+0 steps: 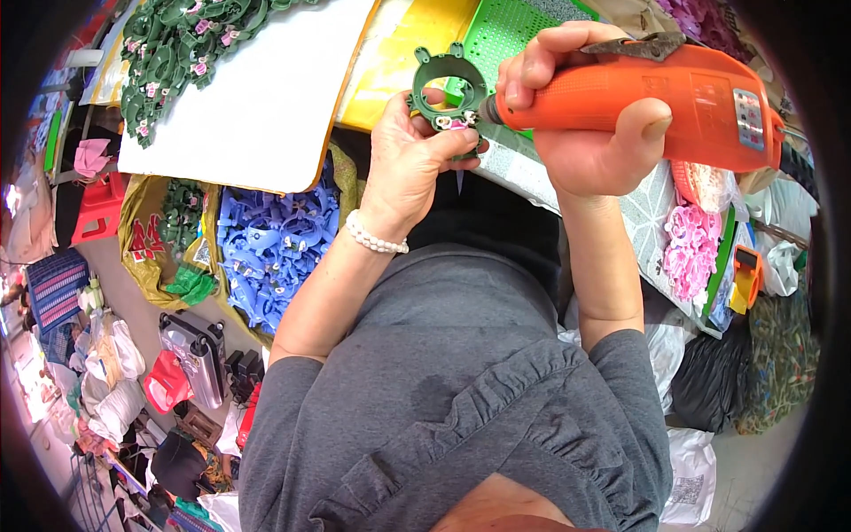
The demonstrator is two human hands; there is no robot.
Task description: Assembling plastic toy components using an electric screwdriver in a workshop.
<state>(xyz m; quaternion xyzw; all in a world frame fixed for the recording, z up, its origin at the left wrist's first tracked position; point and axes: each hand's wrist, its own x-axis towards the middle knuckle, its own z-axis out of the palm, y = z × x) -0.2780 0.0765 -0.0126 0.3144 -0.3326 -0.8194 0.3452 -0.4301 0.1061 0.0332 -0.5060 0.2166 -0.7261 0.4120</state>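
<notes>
My left hand (403, 168) pinches a dark green plastic ring-shaped part (433, 68) with small lugs on its upper edge. Small pink and white pieces (456, 124) sit on the lower side of that ring, by my thumb. An orange electric screwdriver (638, 97) lies sideways in my right hand (581, 160), the fingers curled over its body and the thumb below. Its nose points left and meets the right side of the green part; whether the tip touches a screw there is hidden.
Similar green parts (168, 66) are heaped on a white board (257, 115) at the far left. Below it stand sacks, one full of blue plastic parts (275, 253). A green perforated basket (505, 44) is behind my hands; pink parts (691, 244) lie on the patterned tabletop (643, 213) at right.
</notes>
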